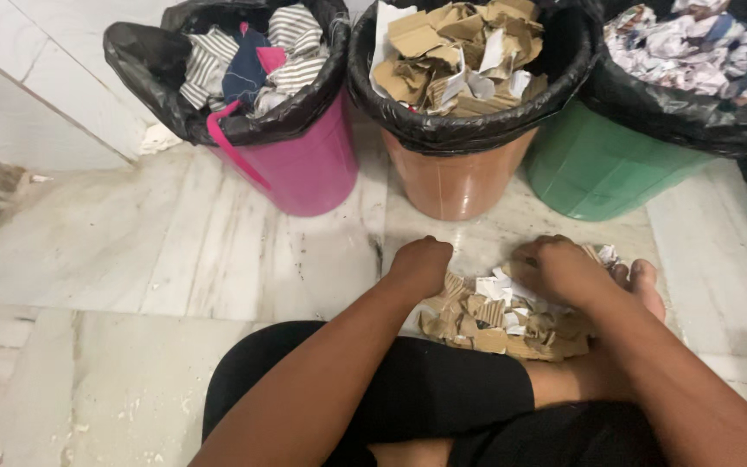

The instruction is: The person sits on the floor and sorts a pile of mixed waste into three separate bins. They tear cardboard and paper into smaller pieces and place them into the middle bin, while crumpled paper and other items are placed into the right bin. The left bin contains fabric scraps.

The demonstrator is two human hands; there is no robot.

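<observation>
The left hand (pixel 423 264) rests on the marble floor (pixel 175 251), fingers curled down and closed onto the near-left edge of a pile of torn cardboard scraps (pixel 499 324). The right hand (pixel 564 270) is curled over the top right of the same pile, fingers bent shut among the pieces; what they enclose cannot be told.

The pile lies directly beneath and between both sets of fingers, beside a bare foot (pixel 646 285) just right of the right fingers.

Beyond the fingers stand three bins lined with black bags:
- pink bin (pixel 304 164), far left, holding fabric;
- brown bin (pixel 460 177), straight ahead, holding cardboard;
- green bin (pixel 598 169), far right, holding crumpled paper.
</observation>
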